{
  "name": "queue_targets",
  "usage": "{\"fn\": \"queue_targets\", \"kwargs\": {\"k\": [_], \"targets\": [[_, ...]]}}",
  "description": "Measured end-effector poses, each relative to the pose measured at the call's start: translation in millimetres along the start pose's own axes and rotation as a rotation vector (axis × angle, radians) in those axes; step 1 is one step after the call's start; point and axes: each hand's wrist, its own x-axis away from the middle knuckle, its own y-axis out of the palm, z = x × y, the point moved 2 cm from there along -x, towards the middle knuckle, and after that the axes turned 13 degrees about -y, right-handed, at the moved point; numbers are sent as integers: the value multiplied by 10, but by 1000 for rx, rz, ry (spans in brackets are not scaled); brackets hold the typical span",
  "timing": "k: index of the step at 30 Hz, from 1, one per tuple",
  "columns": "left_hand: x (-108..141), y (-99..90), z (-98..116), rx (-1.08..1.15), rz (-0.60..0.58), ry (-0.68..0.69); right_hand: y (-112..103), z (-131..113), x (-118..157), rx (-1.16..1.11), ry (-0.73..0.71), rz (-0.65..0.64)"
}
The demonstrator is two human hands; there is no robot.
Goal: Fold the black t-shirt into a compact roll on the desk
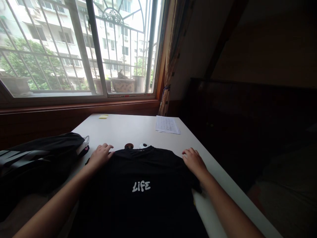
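A black T-shirt (138, 168) lies spread on the white table, its collar at the far side and white lettering (141, 186) across its upper part. My left hand (101, 156) rests at the shirt's left shoulder, fingers apart. On the opposite shoulder lies my right hand (194, 161), its fingers stretched loosely over the edge of the cloth. Neither hand visibly grips the fabric. Just beyond the collar sit a small brown round object (129, 145) and a white round object with a dark centre (143, 145), both partly hidden by the shirt.
Dark clothing with grey stripes (37, 155) is heaped to the left. Printed sheets of paper (167, 125) and a yellow sticky note (103, 116) lie toward the far edge of the white table (128, 127). Behind stand a barred window (106, 95) and a tied curtain (170, 62).
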Motion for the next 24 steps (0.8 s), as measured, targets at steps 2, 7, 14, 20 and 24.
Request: {"fn": "queue_targets", "kwargs": {"k": [2, 7, 14, 20, 24], "targets": [[-45, 35, 87, 14, -32, 9, 75, -322, -122, -32, -107, -9], [-142, 134, 254, 27, -93, 3, 409, -1159, -360, -112, -294, -56], [-90, 194, 321, -13, 27, -27, 743, -1543, -421, -156, -305, -129], [-38, 246, 324, -28, 166, -67, 775, -1446, -436, -171, -300, -186], [-65, 271, 262, -7, 206, -74, 774, -1414, -452, -175, -312, -221]]}}
